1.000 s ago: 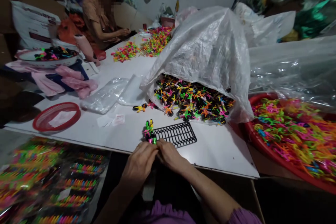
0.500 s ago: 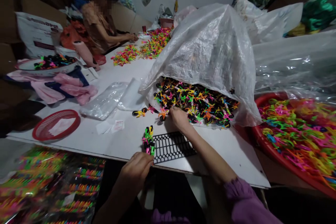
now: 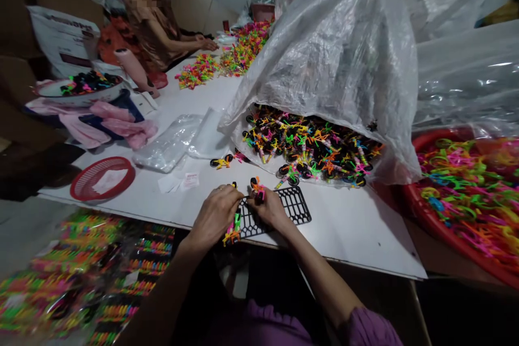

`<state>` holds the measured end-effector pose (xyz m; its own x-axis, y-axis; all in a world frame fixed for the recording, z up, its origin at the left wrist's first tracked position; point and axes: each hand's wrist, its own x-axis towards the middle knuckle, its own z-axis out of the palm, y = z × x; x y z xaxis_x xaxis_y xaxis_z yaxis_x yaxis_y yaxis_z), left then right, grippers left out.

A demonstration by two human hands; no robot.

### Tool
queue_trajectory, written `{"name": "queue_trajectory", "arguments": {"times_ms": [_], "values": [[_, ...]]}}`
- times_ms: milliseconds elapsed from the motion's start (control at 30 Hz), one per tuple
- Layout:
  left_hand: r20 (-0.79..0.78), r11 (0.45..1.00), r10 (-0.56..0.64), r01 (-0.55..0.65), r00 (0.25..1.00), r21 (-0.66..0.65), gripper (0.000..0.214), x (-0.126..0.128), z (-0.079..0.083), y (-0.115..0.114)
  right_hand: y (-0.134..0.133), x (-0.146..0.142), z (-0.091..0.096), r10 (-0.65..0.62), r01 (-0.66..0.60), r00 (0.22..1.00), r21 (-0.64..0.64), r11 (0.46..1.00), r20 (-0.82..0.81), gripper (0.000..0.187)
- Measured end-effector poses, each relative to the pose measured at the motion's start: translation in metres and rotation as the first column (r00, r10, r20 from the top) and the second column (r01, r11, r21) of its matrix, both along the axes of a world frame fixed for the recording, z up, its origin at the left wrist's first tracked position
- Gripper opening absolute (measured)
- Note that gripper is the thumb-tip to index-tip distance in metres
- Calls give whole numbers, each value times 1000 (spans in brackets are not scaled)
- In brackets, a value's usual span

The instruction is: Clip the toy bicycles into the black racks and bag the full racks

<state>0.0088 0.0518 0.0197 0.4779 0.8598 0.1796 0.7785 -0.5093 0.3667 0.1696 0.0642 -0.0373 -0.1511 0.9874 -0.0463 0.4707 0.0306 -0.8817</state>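
A black plastic grid rack (image 3: 298, 205) lies at the table's front edge, its middle partly covered by my right hand. Small toy bicycles (image 3: 232, 232) with coloured frames and black wheels are set at its left end. My left hand (image 3: 217, 213) is closed at that end, its fingertips against the rack beside the bicycles; exactly what they pinch is partly hidden. Over the rack, my right hand (image 3: 271, 210) pinches a toy bicycle (image 3: 257, 190) with pink and orange parts. The two hands' fingertips are close together.
Behind the rack, a clear plastic bag (image 3: 336, 48) spills many toy bicycles. A red basin (image 3: 417, 200) of coloured parts stands right. Left are a red basket (image 3: 132, 175), flat plastic bags (image 3: 166, 143) and packed toys below. A co-worker (image 3: 150, 27) sits at the far left.
My right hand has come back from the bicycle pile to the rack with a toy bicycle. My left hand has moved up along the rack's left end. The view has tilted down.
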Motion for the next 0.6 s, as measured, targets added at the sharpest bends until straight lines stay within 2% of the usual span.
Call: {"name": "queue_trajectory", "arguments": {"times_ms": [100, 167, 333, 433, 500, 600], "values": [[20, 1000, 14, -14, 1000, 11, 12, 0, -1, -3, -1, -6, -4, 29, -27, 999, 78, 997, -14, 6], [37, 999, 39, -40, 999, 25, 16, 0, 3, -4, -1, -8, 0, 51, -56, 997, 82, 995, 55, 8], [49, 992, 90, -93, 995, 81, 21, 7, 10, -4, -2, -8, 22, 29, -60, 956, 100, 993, 292, 9], [54, 963, 224, -229, 973, 139, 18, 17, 8, -7, -6, -6, 33, -10, -40, 934, 134, 990, 356, 9], [47, 936, 300, -303, 953, 180, 20, 22, 7, -10, -9, -5, 34, -46, -11, 925, 147, 989, 377, 11], [41, 940, 291, -294, 956, 172, 20, 20, 9, -13, -13, -2, 22, -37, 9, 931, 78, 997, 364, 9]]}}
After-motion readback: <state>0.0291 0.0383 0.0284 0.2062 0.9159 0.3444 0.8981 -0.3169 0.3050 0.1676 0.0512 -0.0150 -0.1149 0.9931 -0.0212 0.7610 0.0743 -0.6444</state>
